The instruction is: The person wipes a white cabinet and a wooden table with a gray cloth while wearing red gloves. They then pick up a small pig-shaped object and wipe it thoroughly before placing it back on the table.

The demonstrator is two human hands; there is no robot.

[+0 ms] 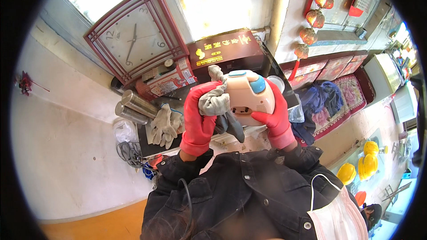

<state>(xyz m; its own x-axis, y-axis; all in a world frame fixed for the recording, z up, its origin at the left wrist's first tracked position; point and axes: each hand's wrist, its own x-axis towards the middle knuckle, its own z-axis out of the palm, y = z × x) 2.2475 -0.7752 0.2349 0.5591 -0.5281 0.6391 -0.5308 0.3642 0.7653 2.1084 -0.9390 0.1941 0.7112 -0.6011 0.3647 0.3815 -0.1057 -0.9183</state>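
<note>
My left hand (pixel 200 116), in a red rubber glove, grips a crumpled grey cloth (pixel 215 101) and presses it against the side of a cream plastic device (pixel 242 98) with blue parts. One end of the cloth hangs below the device. My right hand (pixel 275 116), gloved the same way, holds the device's other side, its thumb near a recess with dark sockets. Both hands are raised in front of a dark-topped cabinet (pixel 146 145). The device's far side is hidden.
A framed square clock (pixel 133 36) leans at the window beside a dark red box (pixel 227 48). Metal flasks (pixel 138 101) and pale work gloves (pixel 166 125) lie at the left. Clothes (pixel 320 101) lie on a bench at the right. Yellow helmets (pixel 367 166) and a person (pixel 372 215) are farther off.
</note>
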